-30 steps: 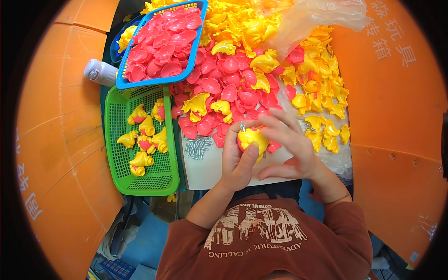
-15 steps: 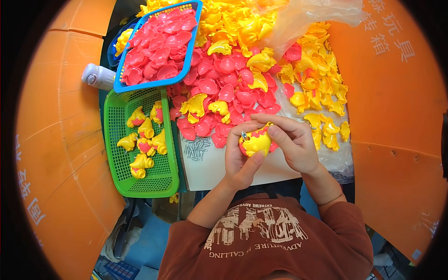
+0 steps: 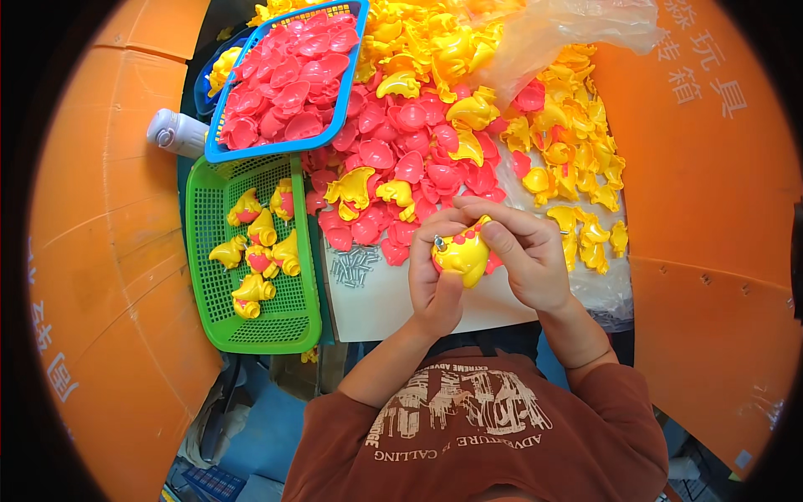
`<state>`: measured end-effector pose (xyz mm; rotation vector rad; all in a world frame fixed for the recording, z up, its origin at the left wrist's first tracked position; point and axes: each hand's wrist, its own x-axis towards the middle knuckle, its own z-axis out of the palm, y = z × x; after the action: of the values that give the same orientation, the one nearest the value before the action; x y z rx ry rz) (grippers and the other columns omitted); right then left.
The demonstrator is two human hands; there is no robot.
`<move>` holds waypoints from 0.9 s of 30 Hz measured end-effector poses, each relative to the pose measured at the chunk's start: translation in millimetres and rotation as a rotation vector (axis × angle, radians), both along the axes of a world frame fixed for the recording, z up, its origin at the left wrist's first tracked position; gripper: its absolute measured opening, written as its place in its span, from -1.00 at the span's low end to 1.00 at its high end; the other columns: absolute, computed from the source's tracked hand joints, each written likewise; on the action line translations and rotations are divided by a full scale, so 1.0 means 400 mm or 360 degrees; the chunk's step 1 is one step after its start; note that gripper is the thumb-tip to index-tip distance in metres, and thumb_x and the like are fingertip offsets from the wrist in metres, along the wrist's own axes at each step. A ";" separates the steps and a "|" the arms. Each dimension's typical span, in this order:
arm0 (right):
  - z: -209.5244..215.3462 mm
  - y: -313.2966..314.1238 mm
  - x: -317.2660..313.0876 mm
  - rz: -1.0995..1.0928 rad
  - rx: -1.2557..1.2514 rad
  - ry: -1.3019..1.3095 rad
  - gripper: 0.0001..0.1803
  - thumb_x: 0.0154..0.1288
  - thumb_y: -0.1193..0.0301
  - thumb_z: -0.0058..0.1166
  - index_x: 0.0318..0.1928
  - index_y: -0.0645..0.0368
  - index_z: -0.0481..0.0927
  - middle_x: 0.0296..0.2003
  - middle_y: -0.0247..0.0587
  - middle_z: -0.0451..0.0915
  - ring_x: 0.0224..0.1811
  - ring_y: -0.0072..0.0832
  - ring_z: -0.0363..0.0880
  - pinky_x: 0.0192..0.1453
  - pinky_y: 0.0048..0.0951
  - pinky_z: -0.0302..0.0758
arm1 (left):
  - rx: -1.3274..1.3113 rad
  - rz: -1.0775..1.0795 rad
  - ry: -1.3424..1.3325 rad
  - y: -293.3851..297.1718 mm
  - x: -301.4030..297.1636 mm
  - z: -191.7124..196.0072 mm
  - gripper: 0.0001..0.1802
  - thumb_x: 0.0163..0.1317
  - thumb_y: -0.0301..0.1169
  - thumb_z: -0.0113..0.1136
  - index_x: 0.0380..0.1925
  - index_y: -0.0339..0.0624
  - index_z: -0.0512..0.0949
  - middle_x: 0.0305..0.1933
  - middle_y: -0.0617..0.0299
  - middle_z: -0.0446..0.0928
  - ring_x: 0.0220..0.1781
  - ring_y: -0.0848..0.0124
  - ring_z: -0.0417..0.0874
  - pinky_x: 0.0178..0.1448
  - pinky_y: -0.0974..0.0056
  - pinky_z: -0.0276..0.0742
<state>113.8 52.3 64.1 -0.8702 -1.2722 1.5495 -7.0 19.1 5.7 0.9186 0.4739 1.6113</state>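
Between both hands I hold a small yellow and red plastic toy figure (image 3: 465,258) above the front of the white work surface. My left hand (image 3: 434,280) is wrapped round its left side, thumb pressed on the front. My right hand (image 3: 525,255) grips its right and upper side, the thumb near the top. A small metal pin (image 3: 439,243) sticks up from the toy's left side. Just left of my left hand lies a pile of short metal pins (image 3: 354,266). Loose red shell pieces (image 3: 408,167) lie beyond my fingers, with some yellow pieces (image 3: 350,187) on top.
At the left stands a green basket (image 3: 311,289) with several yellow and red toys. Behind it a blue-rimmed basket (image 3: 350,92) is heaped with red shells. A white bottle (image 3: 171,132) lies beside them. Yellow pieces and clear plastic (image 3: 577,25) spread at the back; orange panels (image 3: 703,192) flank both sides.
My left thumb has shifted upward on the toy, and the toy is tilted a little differently. Both hands keep hold of it.
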 end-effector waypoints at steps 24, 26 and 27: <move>-0.053 -0.015 -0.081 -0.0692 0.0386 0.0000 -0.69 0.40 0.39 -0.15 0.03 0.35 0.38 -0.22 -0.16 0.59 -0.21 -0.47 0.56 -0.14 -0.50 0.47 | -0.0331 0.0301 0.0168 0.001 0.008 0.018 -0.40 0.27 -0.19 0.12 0.12 -0.48 0.27 0.06 0.05 0.43 0.07 0.37 0.48 0.17 0.30 0.38; -0.111 -0.029 -0.074 -0.0600 0.0370 -0.0116 -0.67 0.41 0.30 -0.18 -0.01 0.33 0.37 -0.24 -0.18 0.58 -0.23 -0.47 0.56 -0.19 -0.50 0.47 | -0.0339 0.0469 0.0226 -0.001 0.023 0.007 -0.38 0.23 -0.21 0.17 0.11 -0.49 0.28 0.03 0.05 0.46 0.05 0.36 0.50 0.17 0.30 0.39; -0.115 -0.031 -0.076 -0.0497 0.0348 -0.0220 -0.63 0.42 0.21 -0.22 -0.05 0.31 0.36 -0.26 -0.19 0.58 -0.25 -0.47 0.56 -0.24 -0.50 0.46 | -0.0339 0.0459 0.0226 -0.004 0.027 0.004 -0.38 0.23 -0.21 0.17 0.11 -0.49 0.28 0.03 0.05 0.46 0.05 0.36 0.50 0.17 0.30 0.39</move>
<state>83.5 39.8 18.2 -0.9932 -1.3047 1.1001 3.7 17.6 7.2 0.8335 0.8929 1.7189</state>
